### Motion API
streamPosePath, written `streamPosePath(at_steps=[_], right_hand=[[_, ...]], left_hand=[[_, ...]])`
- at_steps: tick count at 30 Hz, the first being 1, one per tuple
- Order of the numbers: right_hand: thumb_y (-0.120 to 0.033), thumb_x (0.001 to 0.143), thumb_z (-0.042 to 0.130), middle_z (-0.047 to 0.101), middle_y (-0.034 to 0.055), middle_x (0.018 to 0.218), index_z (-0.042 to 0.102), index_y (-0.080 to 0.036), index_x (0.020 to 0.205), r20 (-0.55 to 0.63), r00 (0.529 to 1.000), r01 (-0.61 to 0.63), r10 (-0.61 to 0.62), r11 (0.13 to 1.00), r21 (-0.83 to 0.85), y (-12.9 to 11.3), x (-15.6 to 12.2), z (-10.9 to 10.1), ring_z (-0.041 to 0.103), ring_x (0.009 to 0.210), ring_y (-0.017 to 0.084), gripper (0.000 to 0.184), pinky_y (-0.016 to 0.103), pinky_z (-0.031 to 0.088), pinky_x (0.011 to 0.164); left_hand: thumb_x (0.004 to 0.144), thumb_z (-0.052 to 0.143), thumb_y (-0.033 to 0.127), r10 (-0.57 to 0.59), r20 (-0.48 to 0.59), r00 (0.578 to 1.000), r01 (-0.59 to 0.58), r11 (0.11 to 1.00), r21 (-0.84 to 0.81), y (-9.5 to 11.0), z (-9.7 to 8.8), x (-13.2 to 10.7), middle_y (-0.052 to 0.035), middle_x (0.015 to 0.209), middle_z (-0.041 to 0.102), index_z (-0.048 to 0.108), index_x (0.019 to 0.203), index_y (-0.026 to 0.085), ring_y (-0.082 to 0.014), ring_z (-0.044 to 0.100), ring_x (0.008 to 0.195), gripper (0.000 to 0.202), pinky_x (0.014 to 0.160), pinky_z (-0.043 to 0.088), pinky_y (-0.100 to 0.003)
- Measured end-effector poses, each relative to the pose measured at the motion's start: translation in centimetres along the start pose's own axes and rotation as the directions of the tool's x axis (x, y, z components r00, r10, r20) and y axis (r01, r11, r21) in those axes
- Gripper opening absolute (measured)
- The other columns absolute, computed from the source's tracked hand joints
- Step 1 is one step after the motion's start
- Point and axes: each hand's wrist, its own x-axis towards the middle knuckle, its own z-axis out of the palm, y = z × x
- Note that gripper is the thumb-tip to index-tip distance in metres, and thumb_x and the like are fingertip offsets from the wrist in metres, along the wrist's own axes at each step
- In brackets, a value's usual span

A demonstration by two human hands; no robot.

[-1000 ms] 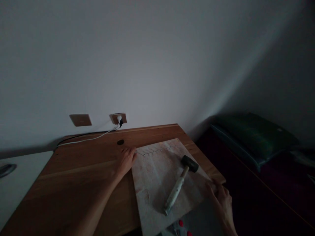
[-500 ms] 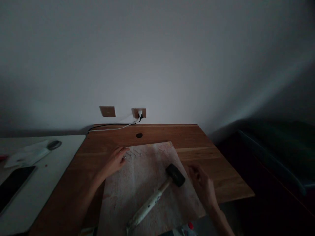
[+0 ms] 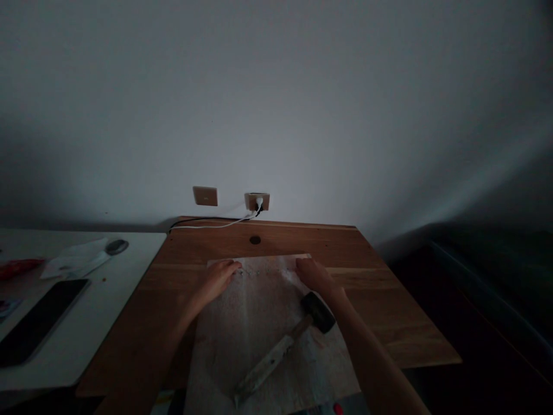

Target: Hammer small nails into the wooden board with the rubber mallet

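Observation:
A flat, worn board lies on the wooden table, with several thin nails near its far edge. My left hand rests at the board's far left corner, its fingers bent together beside the nails. At the far right corner is my right hand, fingers closed and touching the board area. Whatever either hand's fingertips hold is too dark and small to make out. Between my forearms a mallet with a black head and a pale, worn handle lies diagonally on the board.
On the left, a white table carries a dark phone, crumpled white paper or plastic and a red item. Cables run from a wall socket along the wooden table's back edge.
My right hand has moved from beside the board, forward and left, to its far right corner. My left hand stays near the nails. The camera view has shifted slightly.

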Motion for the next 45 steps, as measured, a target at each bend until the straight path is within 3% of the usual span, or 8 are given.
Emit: streamPosePath(at_steps=[17,21,23,25,28,30,40,45], right_hand=[[-0.037,0.100,0.067,0.066,0.0096,0.131,0.063,-0.018,0.131,0.004,0.992,0.125,-0.125,0.990,-0.062,-2.4,1.1,0.5,0.069,0.110,0.025,0.036,0.047,0.060,0.093],[-0.037,0.100,0.067,0.066,0.0093,0.132,0.064,-0.019,0.129,-0.026,0.985,0.169,-0.169,0.986,0.005,-2.7,0.4,-0.4,0.068,0.111,0.024,0.034,0.047,0.059,0.094],[-0.038,0.101,0.066,0.068,0.0088,0.127,0.066,-0.019,0.126,-0.033,0.979,0.205,-0.203,0.976,0.071,-2.7,-0.2,-0.8,0.069,0.107,0.023,0.031,0.046,0.059,0.093],[-0.034,0.101,0.065,0.073,0.0061,0.116,0.069,-0.018,0.118,-0.005,0.966,0.258,-0.260,0.954,0.152,-2.5,-0.9,-1.1,0.071,0.098,0.020,0.024,0.040,0.060,0.088],[-0.023,0.098,0.065,0.078,-0.0014,0.093,0.074,-0.022,0.112,0.081,0.929,0.330,-0.360,0.908,0.257,-2.3,-1.6,-1.2,0.073,0.083,0.014,0.016,0.026,0.057,0.078],[-0.018,0.095,0.065,0.079,-0.0042,0.086,0.075,-0.028,0.118,0.117,0.916,0.341,-0.384,0.897,0.280,-2.2,-1.8,-1.1,0.074,0.080,0.012,0.027,0.021,0.055,0.075],[-0.039,0.101,0.066,0.070,0.0082,0.124,0.067,-0.018,0.124,0.000,0.991,0.131,-0.131,0.991,0.019,-4.8,0.5,-0.5,0.070,0.105,0.022,0.031,0.044,0.060,0.091],[-0.034,0.101,0.066,0.068,0.0086,0.130,0.066,-0.019,0.125,-0.022,0.972,0.235,-0.235,0.972,-0.004,-5.1,-0.4,-1.0,0.068,0.113,0.024,0.029,0.048,0.058,0.097]], left_hand=[[0.095,0.059,0.021,-0.053,-0.041,0.998,0.056,0.997,0.052,2.4,0.6,1.7,-0.0078,0.099,0.070,0.069,0.087,0.020,-0.0244,0.069,0.091,0.012,0.084,0.051,-0.034],[0.095,0.056,0.023,-0.122,-0.096,0.988,0.092,0.958,-0.271,2.9,0.9,1.9,-0.0041,0.088,0.069,0.065,0.091,0.021,-0.0205,0.068,0.084,0.010,0.081,0.051,-0.033],[0.093,0.058,0.028,-0.213,-0.032,0.977,0.154,0.794,-0.588,2.9,1.4,1.4,-0.0013,0.080,0.068,0.065,0.094,0.020,-0.0171,0.065,0.075,0.011,0.071,0.051,-0.029],[0.087,0.064,0.034,-0.314,0.076,0.946,0.233,0.498,-0.836,2.8,2.1,0.8,-0.0018,0.080,0.068,0.065,0.096,0.018,-0.0150,0.064,0.071,0.018,0.065,0.050,-0.025],[0.079,0.070,0.035,-0.404,0.188,0.895,0.257,0.124,-0.958,2.6,2.7,-0.3,-0.0060,0.089,0.070,0.066,0.096,0.017,-0.0157,0.067,0.079,0.025,0.073,0.054,-0.027],[0.077,0.070,0.036,-0.436,0.228,0.871,0.273,0.044,-0.961,2.7,2.8,-0.7,-0.0072,0.091,0.071,0.065,0.094,0.018,-0.0167,0.068,0.083,0.025,0.077,0.055,-0.029],[0.080,0.063,0.042,-0.389,0.309,0.868,0.391,0.152,-0.908,5.4,3.4,-0.1,0.0007,0.077,0.060,0.056,0.086,0.020,-0.0098,0.054,0.061,0.023,0.056,0.039,-0.022],[0.088,0.061,0.035,-0.379,0.022,0.925,0.314,0.731,-0.606,4.6,3.2,0.3,0.0024,0.072,0.059,0.058,0.092,0.022,-0.0160,0.059,0.066,0.015,0.063,0.043,-0.027]])
